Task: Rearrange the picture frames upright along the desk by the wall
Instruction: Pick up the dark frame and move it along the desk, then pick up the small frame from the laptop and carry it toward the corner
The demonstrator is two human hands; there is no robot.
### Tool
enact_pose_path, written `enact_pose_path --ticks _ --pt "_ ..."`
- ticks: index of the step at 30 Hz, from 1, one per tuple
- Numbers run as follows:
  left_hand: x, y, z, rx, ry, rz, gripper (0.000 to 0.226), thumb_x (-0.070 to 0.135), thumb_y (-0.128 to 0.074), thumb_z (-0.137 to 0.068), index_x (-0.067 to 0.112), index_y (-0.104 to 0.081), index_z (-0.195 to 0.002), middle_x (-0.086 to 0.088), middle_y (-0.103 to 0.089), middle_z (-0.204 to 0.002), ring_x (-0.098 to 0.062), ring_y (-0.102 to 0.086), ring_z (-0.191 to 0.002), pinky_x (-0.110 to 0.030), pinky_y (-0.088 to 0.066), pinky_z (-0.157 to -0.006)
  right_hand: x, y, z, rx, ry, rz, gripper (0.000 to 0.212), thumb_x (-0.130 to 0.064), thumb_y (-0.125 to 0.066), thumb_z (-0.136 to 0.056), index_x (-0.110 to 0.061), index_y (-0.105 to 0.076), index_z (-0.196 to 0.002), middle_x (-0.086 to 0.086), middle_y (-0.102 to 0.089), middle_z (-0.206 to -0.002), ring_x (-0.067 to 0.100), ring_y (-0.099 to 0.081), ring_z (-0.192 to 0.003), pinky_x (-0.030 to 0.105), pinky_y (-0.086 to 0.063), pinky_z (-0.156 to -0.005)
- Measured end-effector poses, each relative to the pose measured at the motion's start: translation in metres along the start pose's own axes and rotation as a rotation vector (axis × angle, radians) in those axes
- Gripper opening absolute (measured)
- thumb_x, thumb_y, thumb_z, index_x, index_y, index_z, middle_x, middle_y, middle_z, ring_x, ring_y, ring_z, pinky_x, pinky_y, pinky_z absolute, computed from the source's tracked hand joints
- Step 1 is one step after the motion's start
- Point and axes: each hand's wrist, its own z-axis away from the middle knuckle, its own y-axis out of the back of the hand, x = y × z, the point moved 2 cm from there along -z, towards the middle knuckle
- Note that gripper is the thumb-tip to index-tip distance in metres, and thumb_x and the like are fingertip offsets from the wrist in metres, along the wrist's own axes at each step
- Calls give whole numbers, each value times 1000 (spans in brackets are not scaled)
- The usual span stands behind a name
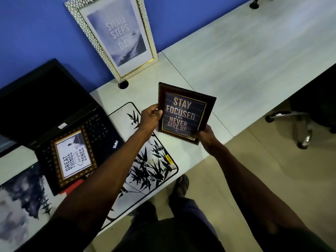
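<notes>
Dark frame (185, 110) aloft; white frame (112, 35) leaning; third (73, 155) seemingly flat.

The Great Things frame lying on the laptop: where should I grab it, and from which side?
Grip the Great Things frame by its two long ornate borders, coming from above. It lies flat, face up on the laptop keyboard, so its edges are exposed. Both hands are busy: the left hand and right hand hold the Stay Focused frame, which probably needs setting down first.

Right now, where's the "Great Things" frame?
Head view, lower left: the "Great Things" frame lies flat on the open laptop's keyboard, left of the bamboo-print mat, not upright by the blue wall.
</notes>
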Motion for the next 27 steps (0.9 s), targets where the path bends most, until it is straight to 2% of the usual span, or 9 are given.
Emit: enact_pose_path --ticks 2,5,9,13,15,17,19,22,27 --pt "-2 0 3 -22 -35 -11 29 8 -54 -101 8 -66 -127 1 -73 -104 0 -69 -87 -22 -59 -79 6 0 1 -1 -7 -1 46 12 -65 -81 -12 -68 -121 10 -74 -115 25 -70 -106 40 -60 -87" --pt "-6 2 8 -10 -48 -11 30 7 -52 -101 11 -66 -127 3 -73 -103 6 -69 -83 -16 -56 -75 10 -4 5 1 -20 20 42 9 -67 -82 -16 -68 -116 13 -72 -119 30 -67 -111 46 -58 -94" --pt "-13 6 15 1 -39 -22 29 9 -52 -101 9 -67 -126 -2 -73 -105 -5 -68 -88 -22 -58 -81 12 -11 12 113 -61 95 43 -2 -75 -81 -11 -68 -123 3 -73 -111 28 -69 -106 35 -60 -84" --pt "-16 13 18 62 13 -44 31 17 -62 -97 6 -67 -126 -9 -73 -111 -15 -69 -96 -30 -56 -92 33 -18 21 411 -206 250 74 -51 -84 -50 -24 -64 -116 -8 -71 -105 18 -66 -98 42 -54 -89" --pt "-20 22 23 132 47 -55 35 21 -67 -94 5 -67 -125 -8 -71 -113 -17 -67 -102 -27 -51 -93 43 -22 29 526 -283 256 73 -54 -86 -44 -14 -68 -103 -5 -65 -89 19 -59 -88 38 -50 -81" --pt "-27 33 29 216 80 -65 35 26 -73 -88 7 -70 -117 -6 -73 -111 -17 -67 -102 -26 -51 -95 43 -33 45 583 -341 145 58 -40 -89 -51 3 -67 -84 4 -61 -76 23 -58 -77 37 -49 -70" --pt "-39 55 37 284 117 -52 28 28 -76 -80 11 -75 -103 -5 -78 -100 -19 -72 -95 -33 -56 -96 48 -58 56 551 -397 44 39 -34 -85 -61 -1 -68 -75 9 -67 -75 26 -63 -75 38 -53 -69" --pt "-64 84 46 317 158 -19 20 26 -74 -73 14 -75 -88 -6 -78 -83 -24 -75 -84 -43 -62 -84 50 -103 56 512 -392 33 39 -42 -81 -60 -9 -77 -80 9 -76 -82 26 -67 -77 35 -54 -74" --pt "-98 186 87 619 252 6 22 14 -73 -76 12 -74 -98 -10 -78 -91 -22 -72 -87 -27 -54 -85 17 -226 32 233 -173 216 29 -41 -76 -65 -14 -70 -56 3 -66 -58 22 -63 -62 37 -49 -67"
